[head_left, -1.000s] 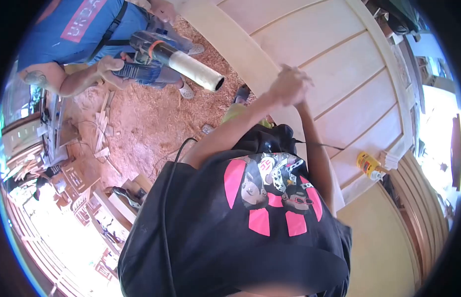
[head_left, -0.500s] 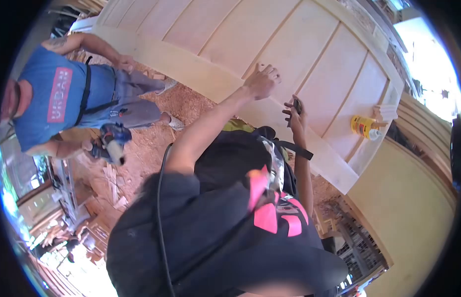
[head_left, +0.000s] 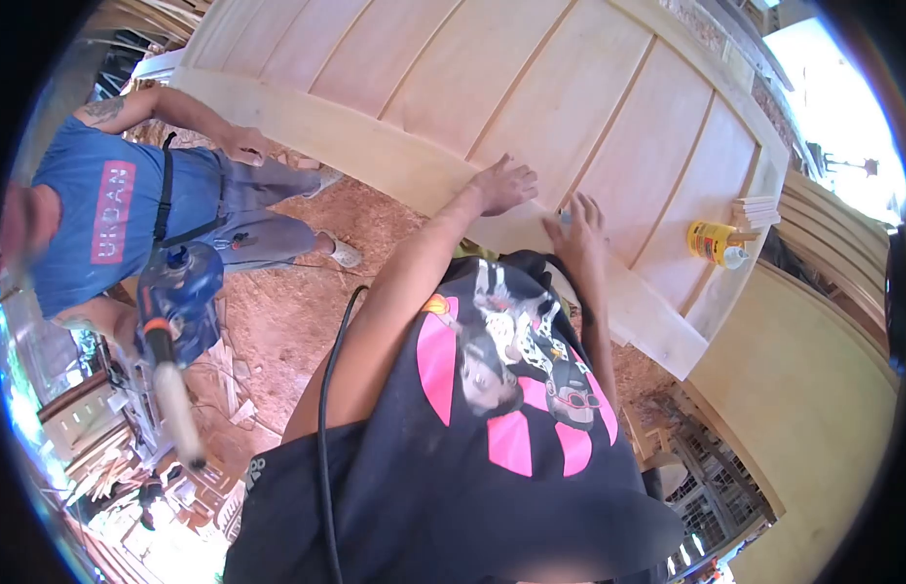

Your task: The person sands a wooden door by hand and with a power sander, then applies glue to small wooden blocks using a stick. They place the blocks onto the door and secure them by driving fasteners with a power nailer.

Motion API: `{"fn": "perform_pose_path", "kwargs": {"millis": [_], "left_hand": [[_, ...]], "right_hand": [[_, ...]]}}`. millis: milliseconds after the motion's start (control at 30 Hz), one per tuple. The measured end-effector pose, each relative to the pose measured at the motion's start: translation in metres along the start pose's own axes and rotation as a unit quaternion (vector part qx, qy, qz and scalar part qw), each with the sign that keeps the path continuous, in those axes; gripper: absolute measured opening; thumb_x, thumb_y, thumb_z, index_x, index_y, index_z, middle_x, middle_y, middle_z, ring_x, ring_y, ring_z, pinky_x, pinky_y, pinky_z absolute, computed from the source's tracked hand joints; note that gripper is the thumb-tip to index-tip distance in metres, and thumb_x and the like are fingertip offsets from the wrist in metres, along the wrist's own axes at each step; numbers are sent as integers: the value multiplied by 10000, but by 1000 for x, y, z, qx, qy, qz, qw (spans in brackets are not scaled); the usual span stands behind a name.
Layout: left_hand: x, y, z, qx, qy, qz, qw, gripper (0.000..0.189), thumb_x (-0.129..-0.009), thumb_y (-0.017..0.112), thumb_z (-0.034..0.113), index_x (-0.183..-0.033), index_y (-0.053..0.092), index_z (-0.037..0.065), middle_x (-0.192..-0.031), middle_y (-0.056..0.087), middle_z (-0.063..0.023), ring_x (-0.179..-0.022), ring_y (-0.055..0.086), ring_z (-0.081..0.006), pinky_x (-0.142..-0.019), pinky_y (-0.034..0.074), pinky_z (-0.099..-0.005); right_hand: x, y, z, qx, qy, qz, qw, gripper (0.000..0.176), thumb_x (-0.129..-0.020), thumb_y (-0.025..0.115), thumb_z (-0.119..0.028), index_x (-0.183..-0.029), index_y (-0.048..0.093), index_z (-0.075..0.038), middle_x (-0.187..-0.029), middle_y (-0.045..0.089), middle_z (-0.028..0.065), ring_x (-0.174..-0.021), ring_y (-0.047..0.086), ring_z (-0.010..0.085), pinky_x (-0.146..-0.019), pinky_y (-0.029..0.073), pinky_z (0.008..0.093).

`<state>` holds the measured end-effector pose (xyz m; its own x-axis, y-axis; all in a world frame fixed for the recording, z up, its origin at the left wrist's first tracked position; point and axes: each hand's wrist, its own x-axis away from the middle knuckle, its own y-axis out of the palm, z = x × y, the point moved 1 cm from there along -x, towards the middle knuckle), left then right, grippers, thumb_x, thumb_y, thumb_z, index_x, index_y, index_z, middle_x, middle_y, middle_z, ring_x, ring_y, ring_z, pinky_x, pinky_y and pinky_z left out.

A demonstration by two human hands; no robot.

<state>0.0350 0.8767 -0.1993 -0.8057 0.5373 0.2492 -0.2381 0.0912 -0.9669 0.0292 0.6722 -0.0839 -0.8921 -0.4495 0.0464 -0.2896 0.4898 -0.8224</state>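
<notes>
The left hand point(head_left: 503, 185) lies open, fingers spread, on the pale panelled wooden door point(head_left: 589, 107) mid-frame. The right hand point(head_left: 576, 232) rests beside it, grip unclear.

- A carpentry workshop.
- An unfinished panelled door point(head_left: 531, 107) lies flat.
- Beside the door, a sawdust floor point(head_left: 307, 292).
- On the door, a glue bottle point(head_left: 711, 243).
- Near the door, offcuts point(head_left: 229, 380).

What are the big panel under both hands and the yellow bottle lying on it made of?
Door panel: pale bare wood, seemingly unvarnished, going by its matte, even tan surface and the grooved boards set in a frame. Yellow bottle: probably plastic, with a smooth bright body, a dark label and a light nozzle.
</notes>
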Motion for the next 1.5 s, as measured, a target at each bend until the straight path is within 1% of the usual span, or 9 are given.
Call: {"fn": "perform_pose_path", "kwargs": {"millis": [100, 267, 367, 633, 767, 867, 1233, 1400, 1500], "left_hand": [[-21, -2, -5, -32, 57, -14, 998, 361, -985, 495, 148, -1338, 567, 171, -1496, 481, -70, -1430, 419, -239, -1148, 330, -641], [-43, -80, -30, -31, 42, -32, 998, 359, -974, 555, 224, -1327, 592, 166, -1465, 513, -78, -1428, 423, -221, -1163, 324, -648], [-34, -66, -53, 17, -74, 364, 929, 324, -959, 573, 194, -1275, 634, 154, -1405, 563, -83, -1385, 473, -220, -1148, 350, -629], [-23, -105, -79, 245, -207, -21, 947, 314, -979, 580, 171, -1278, 660, 125, -1285, 677, -116, -1232, 630, -292, -990, 514, -503], [15, -40, -86, 639, -281, 75, 713, 344, -1011, 630, 230, -1285, 633, 22, -1255, 693, -130, -1063, 705, -246, -926, 561, -363], [86, -26, -57, 624, -202, 62, 752, 434, -997, 668, 232, -1338, 581, -22, -1228, 686, -113, -1076, 677, -200, -924, 561, -329], [169, -60, 37, 528, -23, -272, 804, 649, -934, 700, 363, -1480, 495, 78, -1408, 590, -195, -1319, 564, -308, -1094, 447, -416], [171, -118, 40, 429, -75, -15, 900, 491, -948, 684, 320, -1344, 592, 46, -1328, 646, -170, -1241, 616, -315, -1067, 470, -417], [205, -120, 61, 680, -176, 36, 711, 345, -918, 721, 186, -1233, 669, 55, -1159, 725, -127, -1132, 671, -252, -996, 514, -374]], "right_hand": [[2, -71, -166, -251, -117, -300, 913, 483, -876, 626, -45, -1356, 584, -10, -1277, 641, 222, -1250, 589, 368, -1096, 452, 439], [-28, 88, -70, -217, -379, 31, 899, 407, -969, 550, -245, -1324, 631, -64, -1287, 636, 180, -1300, 540, 339, -1085, 397, 493], [-116, 12, -71, -59, -382, 132, 913, 279, -972, 559, -217, -1159, 674, -46, -1159, 656, 166, -1098, 652, 320, -986, 489, 446], [-51, 45, -150, -235, -482, 61, 842, 368, -875, 689, -295, -1179, 673, -88, -1229, 640, 166, -1186, 578, 379, -1054, 423, 532], [-108, 57, -15, 79, -173, 107, 976, 551, -896, 714, -322, -1354, 589, -41, -1434, 536, 227, -1302, 508, 428, -1155, 310, 553], [-88, 36, 70, 7, 89, -71, 993, 566, -916, 705, -341, -1378, 574, -41, -1456, 516, 242, -1330, 482, 457, -1114, 392, 545], [15, 36, 122, 79, 82, -110, 987, 343, -915, 704, -223, -1168, 545, -55, -1115, 647, 204, -1114, 599, 420, -904, 505, 522], [21, 39, 103, -42, 126, -16, 991, 331, -996, 578, -173, -1285, 516, -24, -1132, 661, 276, -1096, 622, 462, -891, 499, 524], [29, 38, 91, -214, 161, -6, 963, 400, -1018, 587, -230, -1351, 514, -21, -1139, 679, 276, -1073, 667, 408, -915, 510, 498]]}}
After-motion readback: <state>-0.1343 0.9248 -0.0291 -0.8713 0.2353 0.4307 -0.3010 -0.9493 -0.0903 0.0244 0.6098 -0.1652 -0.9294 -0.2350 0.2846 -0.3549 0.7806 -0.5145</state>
